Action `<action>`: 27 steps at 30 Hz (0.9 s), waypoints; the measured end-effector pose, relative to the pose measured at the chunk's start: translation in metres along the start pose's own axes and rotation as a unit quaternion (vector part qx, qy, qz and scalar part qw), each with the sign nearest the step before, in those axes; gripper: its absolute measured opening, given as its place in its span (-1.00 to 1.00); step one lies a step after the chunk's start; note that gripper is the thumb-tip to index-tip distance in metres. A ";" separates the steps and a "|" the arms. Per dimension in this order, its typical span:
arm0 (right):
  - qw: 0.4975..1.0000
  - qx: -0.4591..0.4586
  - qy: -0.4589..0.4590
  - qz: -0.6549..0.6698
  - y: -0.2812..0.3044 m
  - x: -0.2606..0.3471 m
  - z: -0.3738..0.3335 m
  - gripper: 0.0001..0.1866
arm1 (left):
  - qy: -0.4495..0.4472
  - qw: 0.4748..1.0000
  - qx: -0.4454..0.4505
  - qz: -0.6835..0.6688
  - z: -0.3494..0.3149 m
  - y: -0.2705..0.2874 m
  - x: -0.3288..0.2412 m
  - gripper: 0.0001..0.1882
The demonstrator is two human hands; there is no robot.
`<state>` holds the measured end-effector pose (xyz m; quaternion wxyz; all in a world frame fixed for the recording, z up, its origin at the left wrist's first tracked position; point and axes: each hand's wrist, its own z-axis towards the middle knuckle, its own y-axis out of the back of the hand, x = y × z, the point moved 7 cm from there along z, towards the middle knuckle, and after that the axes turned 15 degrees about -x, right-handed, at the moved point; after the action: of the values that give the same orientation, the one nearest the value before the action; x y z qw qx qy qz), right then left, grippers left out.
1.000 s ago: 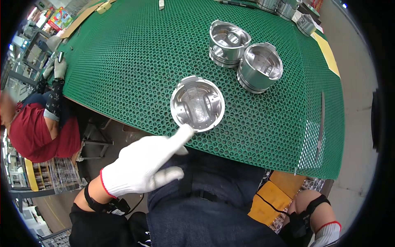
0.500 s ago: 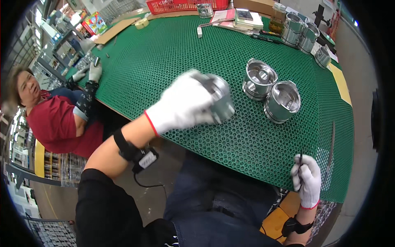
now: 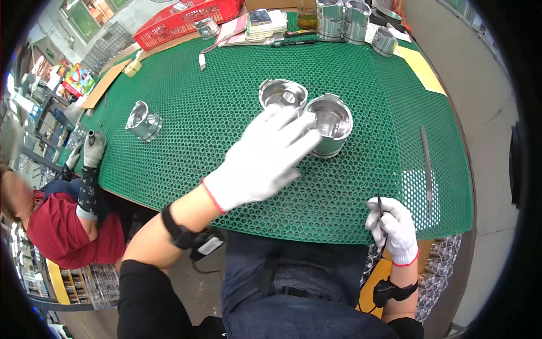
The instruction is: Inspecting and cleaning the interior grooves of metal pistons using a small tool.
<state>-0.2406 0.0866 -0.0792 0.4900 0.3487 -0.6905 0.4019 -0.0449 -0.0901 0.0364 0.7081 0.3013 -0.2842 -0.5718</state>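
Observation:
My left hand (image 3: 265, 155), in a white glove with red trim, reaches over the green mat, its fingers outstretched and nothing in them. It is beside two silver metal pistons, overlapping both in the picture; whether it touches them I cannot tell. The farther piston (image 3: 285, 92) is partly hidden by the fingers. The nearer piston (image 3: 329, 120) stands with its hollow side up. Another piston (image 3: 144, 122) stands alone at the left. At the mat's front right edge, my gloved right hand (image 3: 393, 227) is closed around a thin, dark, pointed tool (image 3: 380, 204).
The green perforated mat (image 3: 197, 107) covers the table. A long metal strip (image 3: 427, 169) lies at the right. Stacked pistons (image 3: 329, 21), notebooks (image 3: 265, 29) and a red basket (image 3: 186, 22) stand at the back. A co-worker's gloved hand (image 3: 94, 150) holds a small dark cylinder at the left.
The piston that my left hand held now stands released at the left of the mat. My left hand has opened and moved to the other two pistons. The view has turned right.

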 end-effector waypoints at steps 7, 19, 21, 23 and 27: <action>1.000 0.014 0.010 0.004 -0.002 -0.001 0.006 -0.54 | 0.036 0.998 -0.009 -0.051 0.030 -0.040 -0.005 -0.81; 0.891 0.043 0.308 -0.332 -0.089 0.049 0.016 -0.58 | 0.323 0.916 -0.137 -0.194 -0.050 0.026 0.009 -0.89; 0.725 -0.012 0.486 -0.488 -0.115 0.065 0.013 -0.55 | 0.368 0.891 -0.117 -0.238 -0.047 0.014 0.015 -0.91; 0.687 0.008 0.498 -0.528 -0.120 0.067 0.016 -0.55 | 0.351 0.900 -0.113 -0.234 -0.044 0.019 0.009 -0.92; 0.625 0.036 0.548 -0.555 -0.132 0.063 0.016 -0.60 | 0.301 0.921 -0.112 -0.220 -0.046 0.024 -0.001 -0.92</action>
<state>-0.1490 0.0092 0.0059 0.8951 0.3986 0.0453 0.1948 0.0041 -0.0809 0.0243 0.6456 0.4330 0.0812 -0.6238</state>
